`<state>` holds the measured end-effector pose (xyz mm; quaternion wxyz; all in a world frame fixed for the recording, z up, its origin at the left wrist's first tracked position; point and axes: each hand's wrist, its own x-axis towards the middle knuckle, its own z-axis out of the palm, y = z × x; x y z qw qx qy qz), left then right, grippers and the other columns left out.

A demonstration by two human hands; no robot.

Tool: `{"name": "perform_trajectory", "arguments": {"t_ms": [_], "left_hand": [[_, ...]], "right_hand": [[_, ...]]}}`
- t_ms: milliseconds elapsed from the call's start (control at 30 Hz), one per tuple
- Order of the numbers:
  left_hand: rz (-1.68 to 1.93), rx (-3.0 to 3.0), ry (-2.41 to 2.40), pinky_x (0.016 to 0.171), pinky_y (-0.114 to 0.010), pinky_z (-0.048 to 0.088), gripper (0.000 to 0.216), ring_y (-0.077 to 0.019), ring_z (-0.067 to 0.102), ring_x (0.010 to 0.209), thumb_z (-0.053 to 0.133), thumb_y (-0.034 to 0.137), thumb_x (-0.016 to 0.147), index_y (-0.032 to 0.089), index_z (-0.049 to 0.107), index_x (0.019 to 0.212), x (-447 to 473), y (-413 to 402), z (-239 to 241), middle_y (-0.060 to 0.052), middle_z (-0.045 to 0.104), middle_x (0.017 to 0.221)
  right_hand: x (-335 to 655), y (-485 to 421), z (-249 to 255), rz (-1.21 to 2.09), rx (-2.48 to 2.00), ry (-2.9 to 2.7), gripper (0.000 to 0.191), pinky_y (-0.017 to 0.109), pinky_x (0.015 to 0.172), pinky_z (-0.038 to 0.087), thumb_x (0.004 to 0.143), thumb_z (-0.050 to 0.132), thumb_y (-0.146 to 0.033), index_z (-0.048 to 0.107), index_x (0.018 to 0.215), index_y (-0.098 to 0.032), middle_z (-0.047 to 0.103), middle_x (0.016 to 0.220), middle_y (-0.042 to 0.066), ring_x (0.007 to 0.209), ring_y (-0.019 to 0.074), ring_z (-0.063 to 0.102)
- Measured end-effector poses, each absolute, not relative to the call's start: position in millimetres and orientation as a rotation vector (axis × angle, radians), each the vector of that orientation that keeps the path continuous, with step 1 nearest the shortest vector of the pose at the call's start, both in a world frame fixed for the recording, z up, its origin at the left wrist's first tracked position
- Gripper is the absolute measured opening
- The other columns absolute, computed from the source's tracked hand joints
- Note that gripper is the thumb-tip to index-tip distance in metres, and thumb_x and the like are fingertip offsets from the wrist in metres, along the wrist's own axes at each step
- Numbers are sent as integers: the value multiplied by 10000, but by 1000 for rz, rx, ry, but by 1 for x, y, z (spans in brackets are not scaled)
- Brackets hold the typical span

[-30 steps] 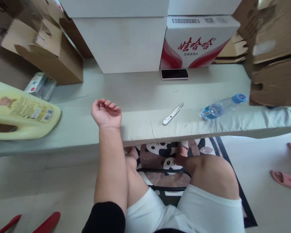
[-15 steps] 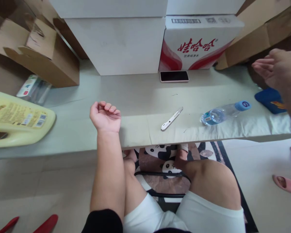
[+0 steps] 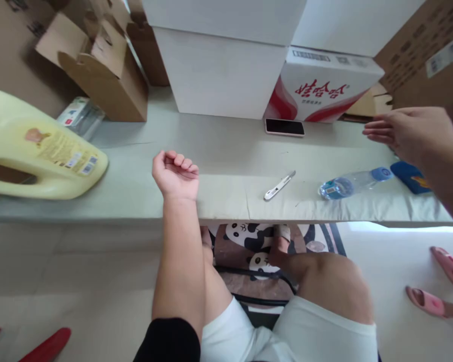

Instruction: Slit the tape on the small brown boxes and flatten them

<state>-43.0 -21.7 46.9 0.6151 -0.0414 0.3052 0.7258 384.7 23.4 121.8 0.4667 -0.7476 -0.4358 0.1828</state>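
left hand [image 3: 175,173] lies palm up over the bench [image 3: 219,201], to the left of the knife [image 3: 280,185], its fingers loosely curled and nothing in the palm. farthest left of the knife is a yellow jug [image 3: 41,146] with a handle opening; its label has a barcode and lines of print too small to read, and its contents are hidden. behind the jug, left of the knife and farther back, a clear plastic pack [image 3: 83,119] has a white and red label, beside a brown cardboard box [image 3: 109,80] with raised flaps. straight back and left of the knife stand plain white cartons [image 3: 226,75]. the knife itself is white and lies slantwise on the bench, with a phone [image 3: 285,127], screen dark, behind it. back and right of the knife, a white carton with red swooshes [image 3: 324,90] reads 娃哈哈, with a blurred smaller line below. right of the knife is a clear bottle [image 3: 353,183] with a blue cap and blue label; what look like its upright stance and clear liquid are hard to confirm. farther right of the knife, next to a blue item [image 3: 409,177] with an orange-yellow mark, the right hand [image 3: 415,131] is raised, fingers pressed together; whether its hidden side grips anything, i cannot tell.
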Motion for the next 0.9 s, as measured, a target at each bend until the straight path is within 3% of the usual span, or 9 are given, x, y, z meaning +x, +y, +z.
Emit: {"name": "perform_trajectory", "arguments": {"t_ms": [133, 267, 367, 433, 567, 633, 700, 800, 900], "left_hand": [[1699, -106, 650, 357, -157, 305, 335, -36, 407, 343, 448, 266, 1016, 193, 444, 690, -55, -27, 50, 92, 397, 471], [1744, -161, 619, 367, -150, 304, 342, -26, 409, 352, 489, 191, 1008, 192, 392, 680, -65, -30, 53, 99, 410, 492], [1747, -190, 623, 375, -155, 309, 337, -32, 416, 357, 471, 237, 1023, 192, 435, 691, -78, -34, 53, 94, 405, 493], [1740, -196, 647, 376, -158, 312, 336, -37, 420, 357, 452, 259, 1025, 187, 483, 698, -90, -36, 52, 84, 404, 487], [1756, -156, 707, 387, -164, 332, 325, -47, 434, 371, 509, 268, 999, 182, 510, 686, -110, -37, 48, 64, 419, 505], [1755, -126, 721, 395, -167, 345, 323, -51, 438, 381, 539, 278, 989, 181, 516, 682, -114, -36, 46, 58, 422, 518], [1735, -109, 726, 402, -170, 354, 323, -51, 434, 387, 531, 272, 991, 179, 525, 683, -114, -34, 45, 51, 429, 529], [1707, -98, 736, 407, -173, 346, 327, -49, 421, 390, 491, 248, 998, 175, 527, 681, -109, -32, 46, 44, 432, 536], [1720, -100, 749, 410, -179, 323, 326, -55, 409, 394, 453, 243, 996, 177, 509, 683, -101, -34, 49, 43, 416, 533]], "right_hand": [[271, 31, 138, 682, -1817, -1197, 256, 294, 711, 620, 893, 585, 20, 685, 705, -122, 711, 703, 94, 582, 108, 701], [161, 62, 118, 803, -1694, -1706, 145, 336, 747, 629, 901, 587, -86, 706, 861, -159, 723, 760, 66, 668, 141, 698], [72, 94, 101, 712, -1545, -2117, 148, 407, 925, 631, 885, 609, -141, 719, 963, -203, 764, 918, 75, 896, 219, 751], [10, 114, 95, 566, -1339, -2300, 178, 417, 1096, 568, 861, 619, -109, 718, 945, -231, 753, 1132, 70, 1117, 248, 728], [-92, 149, 91, 433, -1074, -2447, 218, 399, 1242, 408, 861, 600, -44, 713, 983, -185, 469, 1581, 8, 1473, 245, 513], [-120, 162, 91, 472, -1070, -2491, 282, 362, 1263, 317, 884, 524, -1, 692, 1050, -156, 341, 1668, -31, 1551, 204, 397], [-130, 169, 92, 449, -1046, -2518, 319, 345, 1253, 313, 886, 462, 47, 675, 1021, -149, 410, 1630, -42, 1557, 183, 376], [-122, 169, 93, 357, -1023, -2529, 264, 418, 1194, 429, 872, 478, 67, 647, 859, -135, 613, 1402, -29, 1453, 228, 528], [-99, 161, 94, 317, -997, -2551, 259, 432, 1165, 473, 887, 468, 35, 655, 871, -143, 633, 1354, -8, 1388, 226, 579]]}}
